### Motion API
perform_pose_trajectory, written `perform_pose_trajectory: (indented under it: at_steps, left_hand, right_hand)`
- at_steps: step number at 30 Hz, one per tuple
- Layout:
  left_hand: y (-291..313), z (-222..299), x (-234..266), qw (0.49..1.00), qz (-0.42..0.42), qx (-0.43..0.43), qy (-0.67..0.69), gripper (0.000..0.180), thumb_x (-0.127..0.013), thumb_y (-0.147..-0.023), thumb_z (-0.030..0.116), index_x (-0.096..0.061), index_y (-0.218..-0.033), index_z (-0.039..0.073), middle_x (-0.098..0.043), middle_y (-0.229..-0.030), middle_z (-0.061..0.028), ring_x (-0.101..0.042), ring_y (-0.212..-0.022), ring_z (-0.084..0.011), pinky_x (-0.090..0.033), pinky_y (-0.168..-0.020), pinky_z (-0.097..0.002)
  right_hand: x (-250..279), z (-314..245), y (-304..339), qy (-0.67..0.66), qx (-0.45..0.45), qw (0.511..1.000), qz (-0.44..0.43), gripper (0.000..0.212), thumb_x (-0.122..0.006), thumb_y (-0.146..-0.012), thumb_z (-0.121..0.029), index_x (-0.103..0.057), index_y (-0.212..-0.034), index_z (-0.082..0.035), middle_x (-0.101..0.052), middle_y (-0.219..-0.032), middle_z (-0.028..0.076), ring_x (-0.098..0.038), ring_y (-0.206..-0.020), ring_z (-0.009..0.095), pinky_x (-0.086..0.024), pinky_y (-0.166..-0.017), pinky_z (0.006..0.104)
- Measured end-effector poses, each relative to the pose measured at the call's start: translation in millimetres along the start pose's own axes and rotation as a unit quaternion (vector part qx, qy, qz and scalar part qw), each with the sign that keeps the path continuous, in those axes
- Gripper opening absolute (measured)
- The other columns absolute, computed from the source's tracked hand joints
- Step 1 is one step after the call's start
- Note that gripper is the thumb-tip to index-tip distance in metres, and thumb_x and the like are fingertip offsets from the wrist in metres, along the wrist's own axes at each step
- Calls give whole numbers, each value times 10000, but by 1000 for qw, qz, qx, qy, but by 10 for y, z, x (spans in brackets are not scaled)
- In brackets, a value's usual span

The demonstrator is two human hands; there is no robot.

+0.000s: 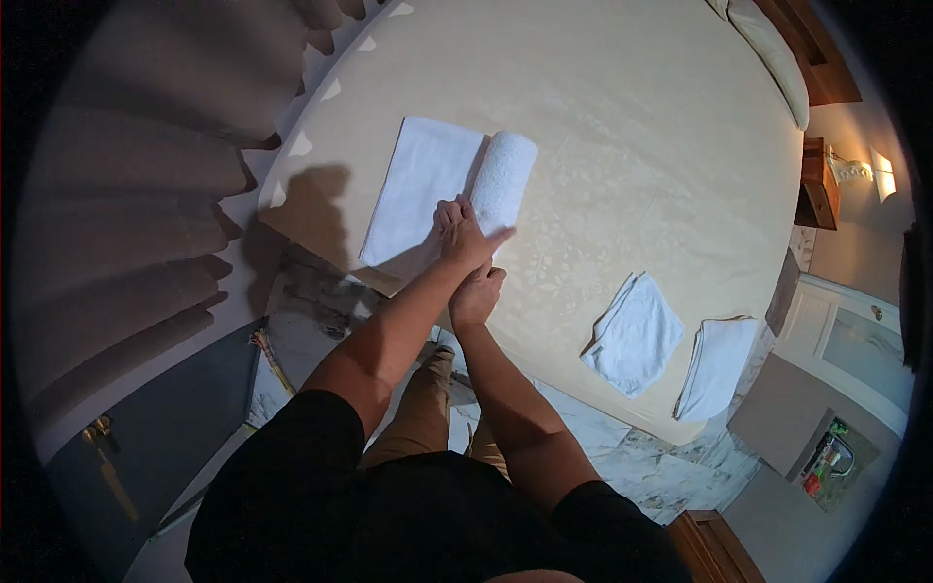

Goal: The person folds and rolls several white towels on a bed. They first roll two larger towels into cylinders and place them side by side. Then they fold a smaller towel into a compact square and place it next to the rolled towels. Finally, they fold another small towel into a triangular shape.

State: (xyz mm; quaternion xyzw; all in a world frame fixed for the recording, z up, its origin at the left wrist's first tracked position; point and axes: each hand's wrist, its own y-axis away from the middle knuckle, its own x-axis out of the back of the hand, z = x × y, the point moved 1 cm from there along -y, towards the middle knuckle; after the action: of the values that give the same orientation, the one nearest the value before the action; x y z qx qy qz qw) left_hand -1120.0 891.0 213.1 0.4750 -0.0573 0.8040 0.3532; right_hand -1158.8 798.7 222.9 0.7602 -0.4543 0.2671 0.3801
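Observation:
A white towel lies on the bed, its left part flat and its right part wound into a thick roll. My left hand grips the near part of the roll, thumb stretched across it to the right and fingers curled at its left side. Just below, at the roll's near end, my right hand is closed, with the towel's end apparently in its fingers. Part of that end is hidden behind both hands.
A folded white cloth and another folded white towel lie on the bed sheet at the right, near its front edge. Brown curtains hang at the left. A lit lamp stands at the far right beyond a bedside table.

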Motion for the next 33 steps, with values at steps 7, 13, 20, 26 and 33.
perform_pose_trajectory:
  at_steps: [7,13,20,26,33]
  left_hand:
    - [-243,-381,197,992,-40,-29,116,854,-782,-704,409,-397,-1306,-59,-599,-1105,-228,-575,-1041,-394,-470,-879,-431]
    - [-433,-877,385,906,-177,114,366,557,-733,-779,350,-581,-1151,-36,-656,-1043,-157,-615,-917,-231,-484,-817,-354]
    - [-238,-625,704,980,194,-25,40,451,-735,-759,168,-606,-1185,101,-639,-997,-142,-600,-957,-289,-452,-893,-395]
    - [-160,-940,732,998,27,64,10,471,-539,-881,435,-584,-1239,132,-397,-1388,-174,-383,-1286,-366,-350,-1003,-528]
    - [-49,-1063,944,984,62,166,20,1002,-636,-706,694,-337,-1394,29,-361,-1389,-282,-334,-1327,-372,-310,-1039,-541]
  right_hand:
    - [147,-74,76,-128,199,971,-46,646,-693,-825,-291,-407,-1347,-42,-485,-1003,186,-480,-961,341,-431,-841,404]
    - [-111,86,-22,-411,26,897,-160,732,-693,-864,-255,-290,-1437,-43,-452,-1168,142,-496,-1009,163,-474,-766,285]
    - [-124,-263,88,-128,210,965,-86,863,-735,-768,-256,-258,-1451,-30,-305,-1420,269,-356,-1308,402,-382,-1046,427]
    - [-222,-560,169,-14,242,965,-98,855,-740,-749,-309,-305,-1437,-48,-264,-1472,233,-278,-1358,392,-355,-1029,511]
    - [-117,-660,73,38,337,925,-172,645,-692,-816,-308,-437,-1389,-160,-300,-1495,152,-267,-1374,405,-359,-1021,522]
